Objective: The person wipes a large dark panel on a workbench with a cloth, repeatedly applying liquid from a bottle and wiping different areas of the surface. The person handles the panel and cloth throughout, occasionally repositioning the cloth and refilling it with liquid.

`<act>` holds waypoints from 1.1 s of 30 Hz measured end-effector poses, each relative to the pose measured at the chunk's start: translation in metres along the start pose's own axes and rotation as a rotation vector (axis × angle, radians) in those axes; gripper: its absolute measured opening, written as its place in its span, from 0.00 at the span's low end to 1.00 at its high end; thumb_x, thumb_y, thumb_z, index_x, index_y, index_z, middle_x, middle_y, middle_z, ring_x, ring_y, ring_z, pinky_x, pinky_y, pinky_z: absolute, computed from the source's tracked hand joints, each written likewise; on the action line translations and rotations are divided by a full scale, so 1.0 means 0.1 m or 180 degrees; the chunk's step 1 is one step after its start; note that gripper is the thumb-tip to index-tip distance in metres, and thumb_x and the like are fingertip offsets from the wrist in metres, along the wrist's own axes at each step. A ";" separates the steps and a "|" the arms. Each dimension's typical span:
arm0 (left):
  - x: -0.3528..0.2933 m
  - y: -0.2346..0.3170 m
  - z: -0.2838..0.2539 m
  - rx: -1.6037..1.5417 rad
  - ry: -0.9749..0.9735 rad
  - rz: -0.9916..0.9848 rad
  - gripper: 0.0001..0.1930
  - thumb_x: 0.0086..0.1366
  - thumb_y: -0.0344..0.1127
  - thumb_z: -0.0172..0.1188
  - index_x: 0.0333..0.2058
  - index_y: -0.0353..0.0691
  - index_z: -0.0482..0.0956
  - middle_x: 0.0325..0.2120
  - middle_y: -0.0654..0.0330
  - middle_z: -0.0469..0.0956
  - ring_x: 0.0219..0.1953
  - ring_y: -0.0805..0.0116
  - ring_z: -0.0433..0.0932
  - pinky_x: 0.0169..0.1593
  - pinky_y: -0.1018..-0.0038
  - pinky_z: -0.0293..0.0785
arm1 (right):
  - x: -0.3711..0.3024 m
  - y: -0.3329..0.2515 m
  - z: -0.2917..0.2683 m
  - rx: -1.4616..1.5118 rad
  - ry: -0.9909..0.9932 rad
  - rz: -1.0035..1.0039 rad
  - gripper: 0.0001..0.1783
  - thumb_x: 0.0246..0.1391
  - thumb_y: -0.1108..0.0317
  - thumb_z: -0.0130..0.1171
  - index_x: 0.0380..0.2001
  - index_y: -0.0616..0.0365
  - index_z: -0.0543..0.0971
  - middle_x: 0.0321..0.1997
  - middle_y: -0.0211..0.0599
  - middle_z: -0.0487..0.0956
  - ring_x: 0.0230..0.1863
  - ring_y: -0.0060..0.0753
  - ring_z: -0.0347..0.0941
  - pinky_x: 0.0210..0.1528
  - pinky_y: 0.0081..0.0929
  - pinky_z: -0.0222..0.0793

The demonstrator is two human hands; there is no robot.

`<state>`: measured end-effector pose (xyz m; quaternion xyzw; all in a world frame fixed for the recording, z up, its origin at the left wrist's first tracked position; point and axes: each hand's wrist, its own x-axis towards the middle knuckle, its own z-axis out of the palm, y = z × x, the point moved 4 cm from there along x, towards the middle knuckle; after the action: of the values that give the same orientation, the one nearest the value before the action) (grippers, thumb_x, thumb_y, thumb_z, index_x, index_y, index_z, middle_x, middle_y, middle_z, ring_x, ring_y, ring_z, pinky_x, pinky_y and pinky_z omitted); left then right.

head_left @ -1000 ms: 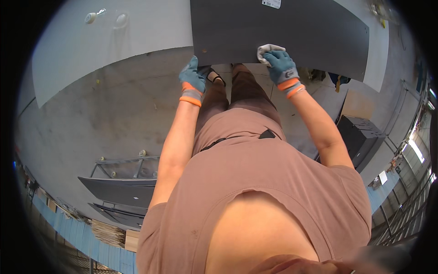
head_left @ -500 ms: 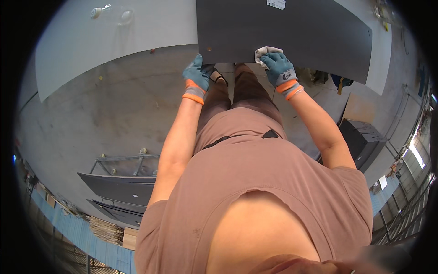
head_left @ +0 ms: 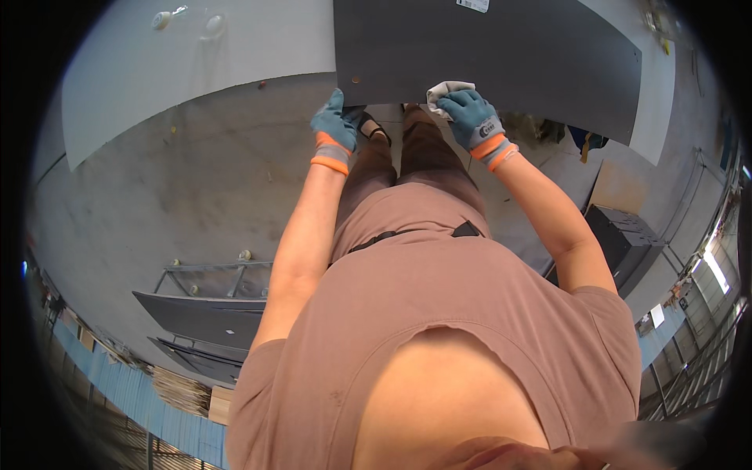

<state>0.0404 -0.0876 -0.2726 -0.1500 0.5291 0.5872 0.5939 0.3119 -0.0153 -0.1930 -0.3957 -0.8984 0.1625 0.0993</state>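
A dark grey flat panel (head_left: 486, 55) lies on a pale table (head_left: 196, 70), its near edge facing me. My right hand (head_left: 468, 116), in a blue-grey glove with an orange cuff, is closed on a whitish cloth (head_left: 445, 91) at that near edge. My left hand (head_left: 334, 125), gloved the same way, is at the panel's near left corner. Its fingers curl round the corner and the thumb points up along the side. A white label (head_left: 473, 5) is stuck on the panel's far part.
A clear bottle with a white cap (head_left: 162, 20) lies on the table's left part. Behind me on the left, a metal rack (head_left: 211, 268) holds more dark panels (head_left: 200, 317). A stack of dark pieces (head_left: 623, 239) stands at the right. Dark cloth items hang under the table.
My right hand and the cloth have moved slightly left along the panel's near edge. The left hand stays at the corner.
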 end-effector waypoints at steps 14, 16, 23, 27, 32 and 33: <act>0.06 -0.04 -0.03 -0.0010 0.0076 0.0036 0.17 0.74 0.36 0.62 0.55 0.30 0.80 0.50 0.46 0.84 0.51 0.46 0.85 0.62 0.52 0.82 | 0.39 -0.31 0.14 -0.0004 0.0003 -0.0036 0.16 0.54 0.69 0.63 0.47 0.44 0.84 0.48 0.33 0.83 0.49 0.51 0.81 0.47 0.46 0.81; 0.03 -0.05 -0.01 -0.0010 0.0125 0.0047 0.17 0.74 0.37 0.62 0.54 0.30 0.80 0.50 0.46 0.84 0.51 0.46 0.85 0.62 0.52 0.82 | 0.36 -0.30 0.11 0.0085 -0.0237 0.0078 0.15 0.54 0.69 0.63 0.46 0.43 0.84 0.48 0.32 0.83 0.49 0.51 0.81 0.47 0.45 0.81; 0.04 -0.06 0.02 -0.0002 0.0047 0.0097 0.17 0.74 0.37 0.62 0.54 0.29 0.80 0.50 0.46 0.84 0.50 0.46 0.85 0.62 0.51 0.82 | 0.78 -0.04 0.15 0.0169 0.0329 0.0217 0.09 0.56 0.68 0.64 0.41 0.47 0.86 0.48 0.35 0.85 0.48 0.49 0.82 0.46 0.43 0.81; 0.03 -0.05 0.08 -0.0029 0.0026 0.0089 0.18 0.74 0.37 0.62 0.54 0.29 0.80 0.50 0.46 0.84 0.50 0.46 0.85 0.62 0.51 0.82 | 1.05 0.23 0.17 0.0226 0.0629 0.0415 0.08 0.60 0.64 0.63 0.41 0.46 0.86 0.44 0.37 0.86 0.45 0.52 0.82 0.47 0.45 0.80; 0.03 -0.10 0.04 0.0003 0.0105 0.0197 0.16 0.75 0.37 0.61 0.53 0.31 0.80 0.47 0.50 0.84 0.46 0.50 0.85 0.57 0.54 0.83 | 0.32 -0.19 0.17 0.0089 -0.0179 0.0166 0.11 0.58 0.63 0.63 0.44 0.44 0.85 0.51 0.33 0.83 0.53 0.47 0.80 0.50 0.46 0.80; 0.05 -0.12 0.00 0.0047 0.0101 0.0274 0.17 0.75 0.37 0.62 0.54 0.30 0.80 0.49 0.49 0.84 0.49 0.49 0.85 0.60 0.52 0.83 | 0.38 -0.19 0.13 0.0229 -0.0073 0.0050 0.11 0.58 0.63 0.63 0.44 0.44 0.85 0.51 0.34 0.84 0.52 0.47 0.81 0.50 0.46 0.80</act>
<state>0.0497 -0.0884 -0.2817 -0.1320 0.5488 0.6058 0.5607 0.2694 -0.0019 -0.1964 -0.3970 -0.8900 0.2000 0.1018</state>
